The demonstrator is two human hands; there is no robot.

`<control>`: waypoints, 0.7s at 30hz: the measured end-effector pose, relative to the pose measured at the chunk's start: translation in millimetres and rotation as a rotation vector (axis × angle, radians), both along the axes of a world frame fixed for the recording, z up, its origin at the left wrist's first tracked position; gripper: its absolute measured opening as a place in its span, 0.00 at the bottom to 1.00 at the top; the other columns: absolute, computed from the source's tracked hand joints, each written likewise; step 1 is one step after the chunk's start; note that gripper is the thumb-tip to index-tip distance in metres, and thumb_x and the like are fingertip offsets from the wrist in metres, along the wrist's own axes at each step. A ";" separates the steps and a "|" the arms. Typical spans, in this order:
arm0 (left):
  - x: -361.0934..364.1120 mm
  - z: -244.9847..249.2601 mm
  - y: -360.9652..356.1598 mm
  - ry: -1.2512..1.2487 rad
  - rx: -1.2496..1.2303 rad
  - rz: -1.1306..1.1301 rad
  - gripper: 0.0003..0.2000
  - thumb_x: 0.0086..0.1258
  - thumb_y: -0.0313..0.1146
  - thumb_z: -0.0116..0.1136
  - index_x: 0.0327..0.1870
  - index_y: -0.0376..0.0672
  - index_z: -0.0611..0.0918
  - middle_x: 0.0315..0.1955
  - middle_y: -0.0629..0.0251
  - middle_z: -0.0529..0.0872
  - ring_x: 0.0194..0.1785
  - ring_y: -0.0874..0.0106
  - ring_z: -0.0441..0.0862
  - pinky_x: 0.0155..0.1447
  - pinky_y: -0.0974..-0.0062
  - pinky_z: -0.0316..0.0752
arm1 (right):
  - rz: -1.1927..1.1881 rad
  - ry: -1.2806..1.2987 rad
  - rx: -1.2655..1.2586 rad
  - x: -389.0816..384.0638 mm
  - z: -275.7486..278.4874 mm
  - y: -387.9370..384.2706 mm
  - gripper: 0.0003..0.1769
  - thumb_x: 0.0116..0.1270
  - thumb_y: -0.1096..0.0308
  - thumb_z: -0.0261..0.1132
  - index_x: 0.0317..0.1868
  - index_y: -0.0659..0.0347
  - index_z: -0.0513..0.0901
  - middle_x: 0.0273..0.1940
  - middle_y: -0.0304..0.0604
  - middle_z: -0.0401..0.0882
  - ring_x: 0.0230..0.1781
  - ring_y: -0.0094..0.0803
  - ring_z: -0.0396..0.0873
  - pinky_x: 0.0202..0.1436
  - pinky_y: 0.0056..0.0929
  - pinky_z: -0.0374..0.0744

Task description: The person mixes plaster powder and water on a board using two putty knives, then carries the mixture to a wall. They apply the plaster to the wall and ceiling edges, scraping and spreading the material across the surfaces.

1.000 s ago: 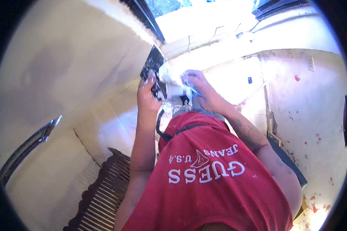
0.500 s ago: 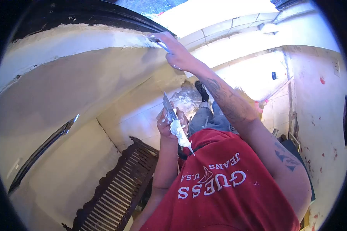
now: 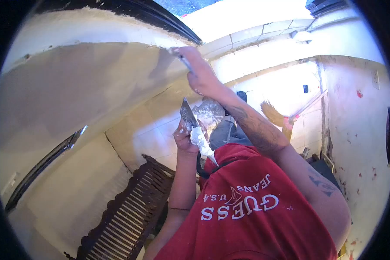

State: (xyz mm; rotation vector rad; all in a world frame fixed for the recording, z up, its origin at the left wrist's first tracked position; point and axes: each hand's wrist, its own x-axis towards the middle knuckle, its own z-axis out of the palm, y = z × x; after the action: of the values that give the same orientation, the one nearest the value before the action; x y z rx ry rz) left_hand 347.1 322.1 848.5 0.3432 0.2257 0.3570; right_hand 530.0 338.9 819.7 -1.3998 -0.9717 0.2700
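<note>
My left hand (image 3: 183, 138) holds a flat metal plate (image 3: 188, 113) in front of my waist. A thick heap of white putty (image 3: 202, 142) lies along its near part. Ahead and above, my right hand (image 3: 202, 78) is closed around a putty knife (image 3: 183, 60), its blade end close to the plastered wall edge (image 3: 147, 47) beneath the dark window frame. White smears show on the fingers of my right hand.
A dark slatted wooden bench (image 3: 125, 208) stands at lower left. On the right, a broom (image 3: 273, 115) leans near the stained wall (image 3: 355, 130). A crumpled plastic sheet (image 3: 210, 110) lies on the floor by my legs. A black rail (image 3: 45, 169) runs along the left wall.
My right hand with the putty knife has come slightly down, toward my body. My left hand still holds the plate of putty in about the same place. The view has tilted a little.
</note>
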 end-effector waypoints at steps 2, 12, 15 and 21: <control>-8.8 5.7 2.1 0.016 0.035 0.032 0.16 0.66 0.38 0.54 0.50 0.40 0.71 0.26 0.61 0.78 0.19 0.68 0.77 0.20 0.73 0.75 | -0.070 0.042 0.004 7.8 1.5 1.8 0.40 0.41 0.87 0.44 0.61 0.62 0.66 0.52 0.56 0.67 0.58 0.51 0.66 0.63 0.38 0.65; -93.4 -33.5 -31.9 0.164 -0.114 0.317 0.20 0.66 0.41 0.53 0.56 0.42 0.75 0.28 0.61 0.78 0.23 0.67 0.76 0.23 0.70 0.75 | 0.010 -0.070 -0.072 -21.3 24.4 5.1 0.39 0.42 0.85 0.48 0.62 0.63 0.64 0.55 0.59 0.66 0.58 0.55 0.66 0.61 0.40 0.67; -102.1 -37.9 -36.7 0.216 -0.130 0.424 0.20 0.65 0.40 0.53 0.56 0.39 0.74 0.31 0.61 0.78 0.26 0.65 0.78 0.28 0.68 0.78 | 0.290 0.471 -0.159 -22.4 35.0 -41.1 0.44 0.38 0.86 0.50 0.65 0.63 0.61 0.60 0.55 0.65 0.61 0.51 0.66 0.63 0.37 0.67; -77.2 -20.1 -10.7 0.262 -0.115 0.428 0.22 0.61 0.21 0.52 0.59 0.39 0.70 0.50 0.57 0.80 0.54 0.60 0.78 0.58 0.57 0.76 | 0.387 1.408 0.129 12.1 54.0 -112.1 0.46 0.40 0.81 0.58 0.67 0.67 0.58 0.60 0.56 0.68 0.63 0.49 0.67 0.69 0.47 0.63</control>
State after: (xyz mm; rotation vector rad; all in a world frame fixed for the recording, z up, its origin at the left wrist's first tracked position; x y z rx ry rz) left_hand 269.9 311.3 828.5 0.2248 0.5789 0.7192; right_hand 542.1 226.8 873.6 -0.5804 -0.0341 1.2436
